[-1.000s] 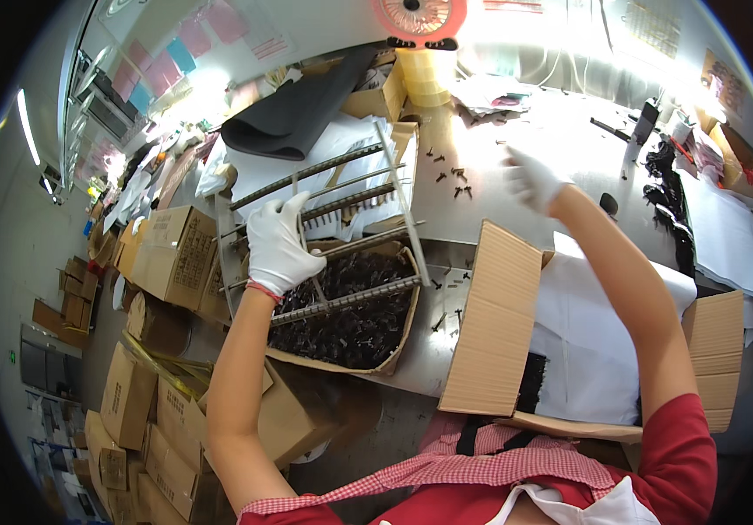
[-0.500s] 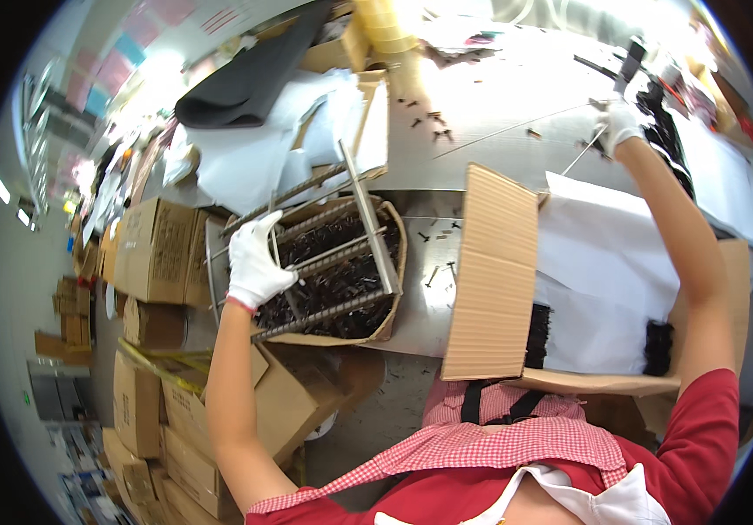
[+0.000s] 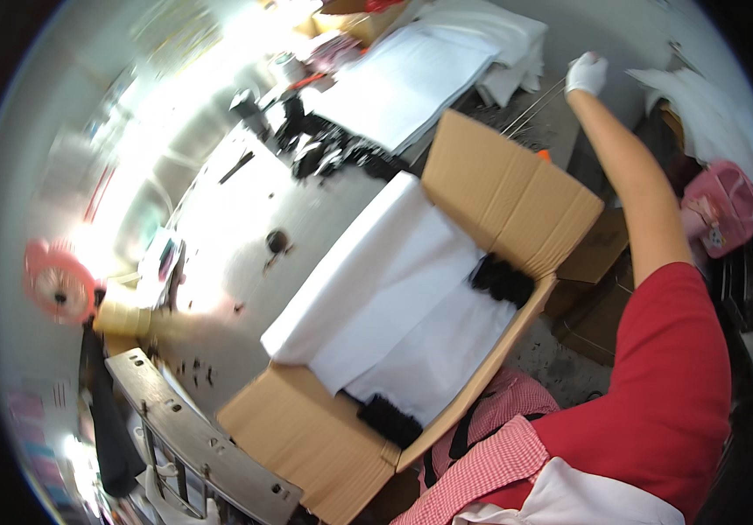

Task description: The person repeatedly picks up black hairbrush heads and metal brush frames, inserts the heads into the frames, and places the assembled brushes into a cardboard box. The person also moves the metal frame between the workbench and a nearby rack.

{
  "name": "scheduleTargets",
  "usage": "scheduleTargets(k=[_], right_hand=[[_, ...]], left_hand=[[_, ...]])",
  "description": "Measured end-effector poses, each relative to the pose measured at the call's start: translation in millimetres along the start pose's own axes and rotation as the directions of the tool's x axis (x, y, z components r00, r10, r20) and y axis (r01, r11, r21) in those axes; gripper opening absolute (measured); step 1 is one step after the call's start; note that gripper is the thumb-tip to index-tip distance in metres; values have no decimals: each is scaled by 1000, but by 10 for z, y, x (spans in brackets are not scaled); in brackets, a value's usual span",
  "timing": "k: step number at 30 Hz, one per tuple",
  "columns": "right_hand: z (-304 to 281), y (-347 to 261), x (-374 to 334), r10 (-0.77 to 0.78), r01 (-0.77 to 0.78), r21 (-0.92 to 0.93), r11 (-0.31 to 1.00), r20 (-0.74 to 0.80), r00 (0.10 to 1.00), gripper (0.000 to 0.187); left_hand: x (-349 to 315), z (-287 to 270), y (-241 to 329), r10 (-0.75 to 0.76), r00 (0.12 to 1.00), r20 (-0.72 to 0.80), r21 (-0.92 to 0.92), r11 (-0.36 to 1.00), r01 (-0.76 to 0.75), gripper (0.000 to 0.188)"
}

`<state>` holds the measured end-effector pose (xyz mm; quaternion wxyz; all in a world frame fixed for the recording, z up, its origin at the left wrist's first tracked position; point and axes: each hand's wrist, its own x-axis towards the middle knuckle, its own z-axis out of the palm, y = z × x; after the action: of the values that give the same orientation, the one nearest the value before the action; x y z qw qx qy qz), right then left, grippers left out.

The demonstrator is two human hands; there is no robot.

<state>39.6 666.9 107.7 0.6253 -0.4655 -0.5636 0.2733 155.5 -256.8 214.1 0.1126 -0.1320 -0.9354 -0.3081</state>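
Observation:
My left hand [image 3: 171, 500], in a white glove, is at the lower left edge with its fingers around the rods of a metal rack [image 3: 210, 439]. The rack has a flat steel bar with holes and several rods; the rest of it is cut off by the picture's rim. Far out at the upper right, my gloved right hand [image 3: 588, 73] is closed on thin metal rods [image 3: 534, 108]. Between my arms stands an open cardboard box [image 3: 503, 188], tilted in view, lined with a white sheet [image 3: 411, 289]. Black bristly bundles [image 3: 391, 422] show at both ends of the sheet.
Loose dark screws [image 3: 197, 372] and a small dark round piece [image 3: 277, 241] lie on the metal table [image 3: 236, 324]. Black plastic [image 3: 328, 150] and white sheets [image 3: 420, 74] are beyond the box. A pink fan [image 3: 59, 280] stands left; a pink container [image 3: 722, 206] is right.
My view has swung to the right. My right hand has gone from the table's far side to the far right, now holding thin rods. The rack and left hand now appear lower left.

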Motion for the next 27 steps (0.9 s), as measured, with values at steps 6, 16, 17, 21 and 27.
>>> scheduleTargets(k=[6, 16, 17, 21, 27], right_hand=[[-152, 632, -479, 263, -247, -144, 958, 785, 562, 90], [-3381, -1234, -1691, -825, 821, 457, 342, 564, 30, 35], [-3678, -1350, -1954, -778, 808, 427, 406, 626, 61, 44], [-4690, -1161, -2793, -507, 801, 13, 598, 781, 366, 59], [-6459, -500, -3208, -63, 350, -431, 832, 554, 830, 57]], left_hand=[[844, 784, 962, 217, 939, 268, 174, 947, -269, 86], [943, 2413, 2290, 749, 512, 421, -35, 578, -816, 98], [802, 2479, 2442, 832, 409, 375, -43, 456, -889, 99], [-113, 2901, 3300, 967, -60, 249, -194, -12, -981, 99], [-1443, 3032, 3824, 811, -585, 15, -752, -376, -542, 89]])
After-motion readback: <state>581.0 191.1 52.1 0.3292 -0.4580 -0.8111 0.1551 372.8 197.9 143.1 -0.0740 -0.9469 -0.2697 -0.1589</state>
